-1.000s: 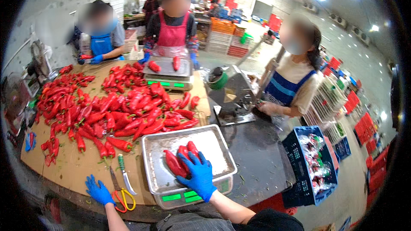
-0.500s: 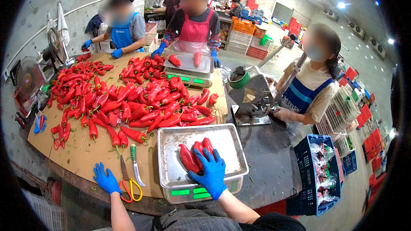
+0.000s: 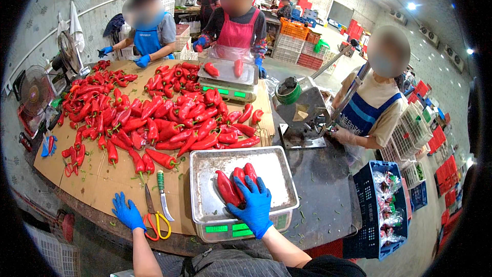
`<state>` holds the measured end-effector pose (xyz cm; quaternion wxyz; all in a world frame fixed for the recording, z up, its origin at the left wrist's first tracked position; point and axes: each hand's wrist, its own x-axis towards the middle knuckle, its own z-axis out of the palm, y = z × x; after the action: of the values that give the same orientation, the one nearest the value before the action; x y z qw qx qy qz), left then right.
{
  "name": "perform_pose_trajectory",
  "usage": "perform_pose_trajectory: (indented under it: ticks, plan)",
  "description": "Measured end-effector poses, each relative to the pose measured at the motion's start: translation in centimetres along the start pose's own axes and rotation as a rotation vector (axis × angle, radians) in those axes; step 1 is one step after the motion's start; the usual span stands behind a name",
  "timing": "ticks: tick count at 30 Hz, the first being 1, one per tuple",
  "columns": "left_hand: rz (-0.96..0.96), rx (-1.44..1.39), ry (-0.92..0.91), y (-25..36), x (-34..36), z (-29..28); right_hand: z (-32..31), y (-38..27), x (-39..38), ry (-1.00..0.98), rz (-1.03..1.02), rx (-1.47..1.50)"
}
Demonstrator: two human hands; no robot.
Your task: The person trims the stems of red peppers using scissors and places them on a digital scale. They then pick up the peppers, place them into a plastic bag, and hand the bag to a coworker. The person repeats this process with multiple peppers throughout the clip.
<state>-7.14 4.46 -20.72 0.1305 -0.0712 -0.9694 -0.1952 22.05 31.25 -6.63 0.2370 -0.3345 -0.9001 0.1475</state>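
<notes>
In front of me stands a scale with a metal tray [image 3: 277,174] and green displays along its near side. Three long red peppers [image 3: 226,187] lie side by side in the tray. My right hand [image 3: 254,209], in a blue glove, is curled over their near ends, its thumb at the left; its palm side is hidden. Flat on the cardboard, fingers apart, rests my left hand [image 3: 128,212], also blue-gloved and holding nothing. Just right of it are scissors [image 3: 157,219] with red and yellow handles, and beside them a curved knife [image 3: 163,195] with a green handle.
A heap of red peppers [image 3: 154,118] covers the cardboard beyond. Across the table, a second scale [image 3: 230,74] holds two peppers. A metal bench device [image 3: 302,113] stands right of the heap. Three co-workers surround the table. A blue crate [image 3: 366,215] of bagged goods sits at the right.
The view has shifted slightly. The co-worker in the pink apron has raised a gloved hand a little. My hands and the peppers in the tray stay almost as they were.
</notes>
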Motion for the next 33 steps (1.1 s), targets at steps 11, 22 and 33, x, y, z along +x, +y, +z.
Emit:
perform_pose_trajectory:
  ticks: [11,22,33]
  plan:
    - [0.051,0.017,0.004,-0.9,0.6,1.2,-0.6,-0.1,0.1,0.012,-0.013,-0.037]
    - [0.072,0.361,-0.001,-4.9,2.1,5.5,-0.6,0.2,-0.2,-0.040,0.026,-0.090]
    - [0.060,0.310,-0.024,-4.4,1.6,4.1,-0.7,-0.1,-0.2,-0.056,0.029,-0.077]
